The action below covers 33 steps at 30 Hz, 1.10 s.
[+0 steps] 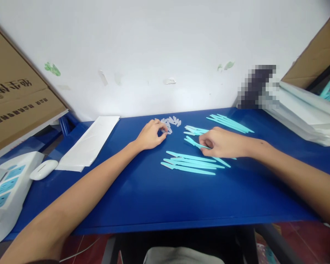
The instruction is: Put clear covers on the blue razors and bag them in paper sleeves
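My left hand (151,135) is at the back of the blue table, its thumb and forefinger curled together at the edge of a loose pile of small translucent blade caps (170,121). A cap shows right at these fingertips. Further right, my right hand (222,143) is closed on a turquoise eyebrow razor (191,140), its head sticking out to the left. Several more razors (191,129) lie partly hidden behind and under this hand. In front of it, another group of razors (192,167) is spread side by side, heads to the left.
At the back right lies another bunch of razors (231,123), near stacked white plastic bags (305,113). On the left are a flat white bag (88,143), a white oval case (44,169), a power strip (13,187) and a cardboard box (19,88). A white wall (143,47) stands behind the table (143,205).
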Each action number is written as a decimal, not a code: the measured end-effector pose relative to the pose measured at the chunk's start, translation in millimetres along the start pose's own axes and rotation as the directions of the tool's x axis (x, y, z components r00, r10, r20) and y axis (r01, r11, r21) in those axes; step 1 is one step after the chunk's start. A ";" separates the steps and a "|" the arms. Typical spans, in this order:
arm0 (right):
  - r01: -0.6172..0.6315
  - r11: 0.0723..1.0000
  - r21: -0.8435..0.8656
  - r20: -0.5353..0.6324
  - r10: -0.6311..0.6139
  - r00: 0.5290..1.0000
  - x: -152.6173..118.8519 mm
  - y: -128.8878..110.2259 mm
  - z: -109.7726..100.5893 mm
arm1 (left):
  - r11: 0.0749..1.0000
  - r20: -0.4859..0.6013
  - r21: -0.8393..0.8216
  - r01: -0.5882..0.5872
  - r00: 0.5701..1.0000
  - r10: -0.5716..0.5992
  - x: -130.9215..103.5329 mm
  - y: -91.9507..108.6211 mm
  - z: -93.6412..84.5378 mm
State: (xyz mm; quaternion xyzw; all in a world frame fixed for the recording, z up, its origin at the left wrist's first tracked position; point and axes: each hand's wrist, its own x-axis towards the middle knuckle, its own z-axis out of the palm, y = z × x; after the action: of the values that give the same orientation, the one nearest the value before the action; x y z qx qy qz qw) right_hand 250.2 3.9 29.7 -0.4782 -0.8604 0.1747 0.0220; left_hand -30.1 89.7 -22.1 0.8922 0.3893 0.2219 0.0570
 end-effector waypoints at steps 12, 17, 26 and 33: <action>0.073 0.988 -0.135 -0.057 -0.081 0.995 3.4 3.3 2.8 | 0.985 -0.029 -0.171 -0.024 0.999 0.019 -1.4 -0.2 -3.2; 0.032 0.994 -0.108 -0.032 -0.035 0.999 2.7 4.4 2.2 | 0.987 -0.072 -0.123 -0.099 0.993 0.091 -2.0 -3.3 -0.4; -0.009 0.999 -0.041 -0.030 0.008 1.000 2.0 6.1 2.8 | 0.996 0.027 0.058 -0.070 0.997 0.069 -2.0 -0.6 -0.3; 0.031 0.995 -0.092 -0.093 -0.040 0.995 3.0 8.0 3.4 | 0.995 0.021 0.093 -0.035 0.999 0.033 -2.2 2.5 -0.6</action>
State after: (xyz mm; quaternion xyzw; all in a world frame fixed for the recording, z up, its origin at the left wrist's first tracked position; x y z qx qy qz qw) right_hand 254.3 9.4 23.6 -0.4710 -0.8739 0.1121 0.0440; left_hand -30.0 86.4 -21.7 0.9026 0.3833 0.1954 0.0151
